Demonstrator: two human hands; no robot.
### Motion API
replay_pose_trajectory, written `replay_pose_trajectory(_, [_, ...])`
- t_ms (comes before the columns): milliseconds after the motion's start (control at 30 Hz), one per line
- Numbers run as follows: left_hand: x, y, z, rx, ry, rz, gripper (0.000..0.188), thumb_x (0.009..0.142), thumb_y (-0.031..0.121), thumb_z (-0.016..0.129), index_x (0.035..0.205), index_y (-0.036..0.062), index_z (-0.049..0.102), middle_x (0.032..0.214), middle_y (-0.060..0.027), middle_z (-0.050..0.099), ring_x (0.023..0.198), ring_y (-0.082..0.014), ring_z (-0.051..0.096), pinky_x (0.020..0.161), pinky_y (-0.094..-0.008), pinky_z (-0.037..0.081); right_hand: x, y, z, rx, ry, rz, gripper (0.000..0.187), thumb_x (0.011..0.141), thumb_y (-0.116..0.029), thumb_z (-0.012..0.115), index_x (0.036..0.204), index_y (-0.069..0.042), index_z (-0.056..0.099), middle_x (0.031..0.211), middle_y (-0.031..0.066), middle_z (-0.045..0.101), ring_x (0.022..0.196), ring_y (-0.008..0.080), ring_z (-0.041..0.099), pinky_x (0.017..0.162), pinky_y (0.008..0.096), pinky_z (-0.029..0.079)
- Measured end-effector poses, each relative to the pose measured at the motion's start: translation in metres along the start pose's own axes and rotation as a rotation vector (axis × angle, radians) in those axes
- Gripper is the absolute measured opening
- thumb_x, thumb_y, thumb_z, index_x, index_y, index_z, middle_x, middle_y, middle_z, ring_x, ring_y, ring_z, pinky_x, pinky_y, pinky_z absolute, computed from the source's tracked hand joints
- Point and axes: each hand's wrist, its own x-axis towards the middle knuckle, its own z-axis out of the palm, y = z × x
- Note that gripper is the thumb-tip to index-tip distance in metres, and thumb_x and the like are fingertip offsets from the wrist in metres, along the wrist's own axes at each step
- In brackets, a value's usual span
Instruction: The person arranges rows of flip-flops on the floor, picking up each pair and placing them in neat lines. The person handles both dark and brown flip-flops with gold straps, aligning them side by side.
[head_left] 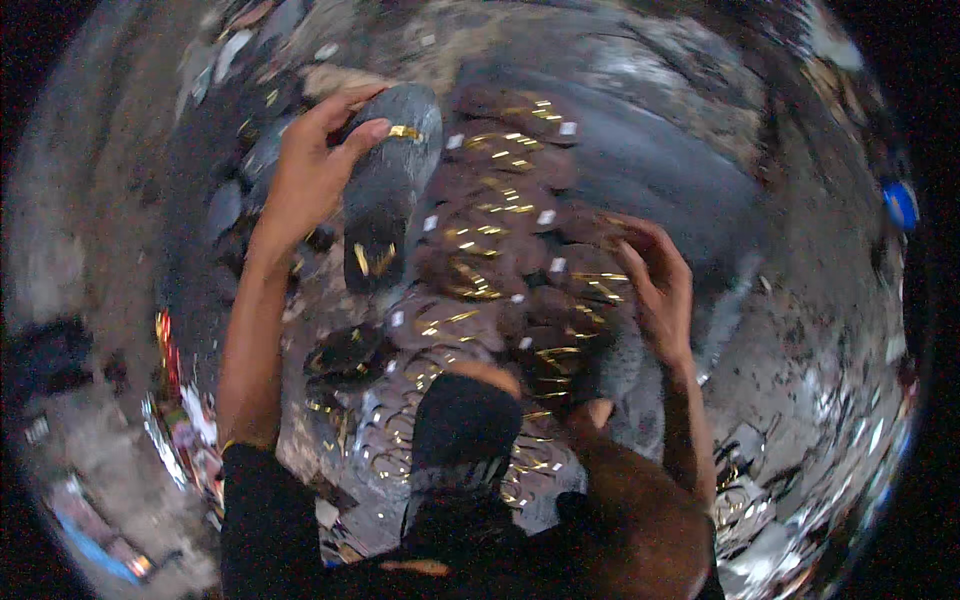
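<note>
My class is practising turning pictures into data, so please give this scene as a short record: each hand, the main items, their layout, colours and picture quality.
Left hand: grips a grey sole, thumb beside a gold piece
Right hand: fingers bent at the sandals; contact unclear
Main items: brown sandals with gold straps
Layout: sandals in overlapping rows between the hands
Small details: white tags among the sandals
Far right: blue round thing
Picture quality: blurred, especially toward the rim

Seen from above, a person's left hand (pixel 320 160) grips a gold-trimmed dark grey sandal (pixel 395 185) beside overlapping brown sandals (pixel 475 260) with gold straps, while the right hand (pixel 655 275) curves, fingers bent, at their right edge.
</note>
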Motion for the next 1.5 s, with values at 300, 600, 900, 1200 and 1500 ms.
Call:
replay_pose_trajectory(300, [0.063,0.136,0.118,-0.269,-0.27,0.042,0.038,0.098,0.017,0.07,0.129,-0.0038,0.064,0.114,-0.0096,0.071,0.104,-0.014,0.065,0.093,-0.0288,0.052,0.083,-0.085,-0.026,0.419,-0.214,0.145,0.045,0.094,-0.042,0.074,0.118,-0.004,0.071,0.099,0.002,0.072,0.083,0.0097,0.062,0.072,0.0263,0.05])
replay_pose_trajectory(600, [0.101,0.09,0.192,-0.482,-0.153,0.018,0.038,0.097,0.017,0.071,0.128,-0.0051,0.063,0.109,-0.013,0.071,0.102,-0.0169,0.065,0.09,-0.0321,0.053,0.131,-0.018,-0.045,0.307,-0.071,-0.161,0.049,0.1,-0.023,0.07,0.138,0.005,0.056,0.119,0.0088,0.068,0.106,0.0137,0.062,0.089,0.0286,0.051])
replay_pose_trajectory(900, [0.114,0.063,0.202,-0.407,0.164,-0.066,0.043,0.097,0.021,0.071,0.129,-0.0063,0.06,0.114,-0.0195,0.07,0.108,-0.0222,0.067,0.091,-0.034,0.054,0.084,-0.003,-0.038,0.206,-0.038,0.081,0.071,0.106,-0.061,0.039,0.151,-0.007,0.045,0.131,0.0123,0.059,0.122,0.0209,0.053,0.105,0.0372,0.043])
replay_pose_trajectory(1200, [0.117,0.058,0.216,-0.491,0.186,-0.121,0.043,0.097,0.017,0.071,0.131,-0.0057,0.058,0.111,-0.0209,0.071,0.101,-0.0213,0.069,0.086,-0.0316,0.055,0.072,0.018,-0.024,0.31,0.128,0.075,0.047,0.092,-0.02,0.079,0.13,-0.002,0.06,0.111,0.0076,0.07,0.103,0.0139,0.063,0.093,0.0311,0.05])
replay_pose_trajectory(1500, [0.131,0.039,0.234,-0.854,0.062,-0.246,0.047,0.095,0.016,0.072,0.136,-0.0033,0.06,0.109,-0.0135,0.071,0.093,-0.0164,0.066,0.087,-0.0286,0.054,0.076,-0.015,-0.075,-0.914,-0.063,-0.96,0.051,0.086,-0.023,0.067,0.135,-0.009,0.065,0.144,0.0128,0.059,0.138,0.0332,0.053,0.118,0.0501,0.039])
